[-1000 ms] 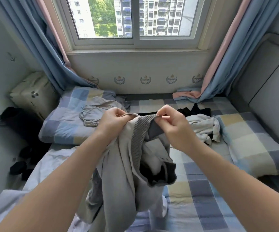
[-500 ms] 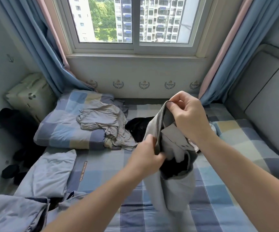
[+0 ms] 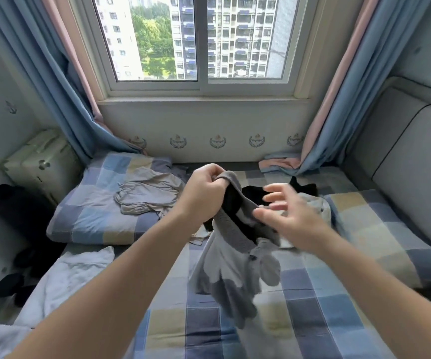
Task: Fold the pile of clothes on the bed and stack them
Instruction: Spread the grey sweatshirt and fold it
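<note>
The left hand (image 3: 204, 193), centre frame, has its grip closed on the top edge of a grey garment (image 3: 235, 270), fingers curled round the ribbed band (image 3: 235, 230). The rest hangs loose above the checked bed (image 3: 320, 320), dark lining showing inside. The right hand (image 3: 286, 212), just right of centre, has a wide grip and holds nothing. Its fingers are spread beside the band, but blur hides whether the thumb touches it.

The fabric looks light, soft and floppy, so it will sag and twist from a single hold. The ribbed band is the firmest edge, and pinching it at two spread points should let the cloth hang flat.

More unfolded clothes lie beyond: a beige top (image 3: 147, 194), a black garment (image 3: 255, 194) and a white garment (image 3: 318, 206).
</note>
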`<control>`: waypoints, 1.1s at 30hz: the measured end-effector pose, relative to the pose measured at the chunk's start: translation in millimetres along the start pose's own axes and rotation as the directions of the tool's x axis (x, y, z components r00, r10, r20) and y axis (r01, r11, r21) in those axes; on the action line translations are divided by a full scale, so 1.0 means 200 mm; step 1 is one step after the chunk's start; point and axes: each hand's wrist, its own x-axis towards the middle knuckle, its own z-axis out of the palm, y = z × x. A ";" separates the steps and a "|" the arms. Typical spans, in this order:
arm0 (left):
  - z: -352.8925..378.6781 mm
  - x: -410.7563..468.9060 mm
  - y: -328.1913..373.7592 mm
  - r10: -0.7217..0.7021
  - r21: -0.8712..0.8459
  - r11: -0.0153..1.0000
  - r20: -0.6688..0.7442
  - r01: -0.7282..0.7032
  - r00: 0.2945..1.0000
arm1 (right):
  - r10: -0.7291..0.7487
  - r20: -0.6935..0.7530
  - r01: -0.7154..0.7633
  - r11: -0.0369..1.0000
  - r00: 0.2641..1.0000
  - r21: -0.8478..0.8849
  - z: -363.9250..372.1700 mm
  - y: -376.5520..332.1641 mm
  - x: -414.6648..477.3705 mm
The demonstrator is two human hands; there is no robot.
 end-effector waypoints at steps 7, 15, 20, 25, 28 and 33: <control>-0.14 0.01 0.07 0.149 0.227 0.959 0.094 -0.167 0.984 | -0.045 0.042 0.051 0.986 0.998 -0.158 0.34 -0.02 0.07; -0.55 0.05 -0.12 0.141 0.773 0.588 0.190 -0.236 0.972 | -0.115 -0.102 0.102 0.987 0.988 -0.128 0.16 -0.04 0.25; -0.63 0.08 -0.12 0.068 0.814 0.564 0.116 -0.134 0.991 | -0.093 -0.129 0.105 0.990 0.987 0.091 0.10 -0.21 0.34; -0.69 0.15 0.02 -0.061 0.796 0.603 0.109 -0.051 0.992 | -0.162 -0.061 0.169 0.975 0.985 0.145 0.05 -0.32 0.35; -0.71 0.16 0.07 -0.111 0.785 0.617 0.145 -0.046 0.983 | -0.163 0.053 0.154 0.978 0.985 0.143 0.00 -0.37 0.33; -0.62 0.15 0.05 -0.059 0.777 0.627 0.112 -0.050 0.992 | -0.180 0.066 0.191 0.900 0.981 -0.392 -0.10 -0.32 0.33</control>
